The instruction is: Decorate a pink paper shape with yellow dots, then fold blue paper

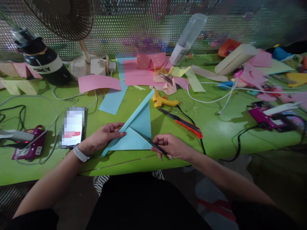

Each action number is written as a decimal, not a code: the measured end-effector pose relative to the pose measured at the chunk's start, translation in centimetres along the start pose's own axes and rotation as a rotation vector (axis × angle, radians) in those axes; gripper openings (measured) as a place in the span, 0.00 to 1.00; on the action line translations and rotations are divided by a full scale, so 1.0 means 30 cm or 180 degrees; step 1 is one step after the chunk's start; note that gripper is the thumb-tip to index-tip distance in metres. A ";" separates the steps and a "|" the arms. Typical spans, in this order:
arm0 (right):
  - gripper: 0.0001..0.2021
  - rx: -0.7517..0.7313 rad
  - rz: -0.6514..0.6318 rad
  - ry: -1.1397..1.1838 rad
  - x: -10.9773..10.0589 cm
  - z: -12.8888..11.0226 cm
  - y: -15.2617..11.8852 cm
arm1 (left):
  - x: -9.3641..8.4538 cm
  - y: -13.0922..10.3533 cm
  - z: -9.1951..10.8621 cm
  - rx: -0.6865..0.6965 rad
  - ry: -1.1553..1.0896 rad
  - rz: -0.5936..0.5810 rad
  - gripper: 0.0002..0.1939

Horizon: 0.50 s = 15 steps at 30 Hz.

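Observation:
A light blue sheet of paper [141, 123] lies on the green table, one long edge folded or rolled into a narrow diagonal strip [137, 110]. My left hand [107, 135], with a white band on its wrist, pinches that strip near its lower half. In my right hand [168, 145] is a slim dark tool that looks like scissors [150, 141]. Its pointed tip lies over the blue paper, close to the strip. My right fingers wrap round its handle and hide most of it.
A yellow glue gun [164, 101] and an orange-handled cutter knife [183, 124] lie just beyond the paper. Left are a phone [73, 127], a dark bottle [45, 60] and a fan [64, 16]. Pink paper [134, 75], cables and purple power strips [268, 118] surround the work.

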State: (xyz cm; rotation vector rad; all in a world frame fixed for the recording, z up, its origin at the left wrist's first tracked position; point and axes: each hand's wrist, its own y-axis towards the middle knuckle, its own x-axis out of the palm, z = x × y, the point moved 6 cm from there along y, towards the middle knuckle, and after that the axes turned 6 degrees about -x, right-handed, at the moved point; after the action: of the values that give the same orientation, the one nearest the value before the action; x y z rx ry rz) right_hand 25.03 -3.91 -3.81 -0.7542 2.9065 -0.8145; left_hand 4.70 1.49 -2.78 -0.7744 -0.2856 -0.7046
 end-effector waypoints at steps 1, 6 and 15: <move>0.24 -0.0002 -0.0003 0.0004 0.000 -0.001 0.000 | 0.001 -0.001 0.001 0.0001 -0.0001 0.0008 0.20; 0.24 -0.0012 -0.0009 0.0024 0.001 -0.001 0.001 | 0.002 -0.002 0.003 0.0006 0.0040 0.0009 0.20; 0.24 -0.0033 0.0024 -0.0053 -0.004 0.005 0.004 | 0.003 -0.002 0.003 -0.0005 0.0000 0.0024 0.20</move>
State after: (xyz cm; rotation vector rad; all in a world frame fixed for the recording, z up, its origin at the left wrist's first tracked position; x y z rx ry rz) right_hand 25.11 -3.84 -4.03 -0.7467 2.8995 -0.7893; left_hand 4.74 1.47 -2.65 -0.7767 -0.2819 -0.6980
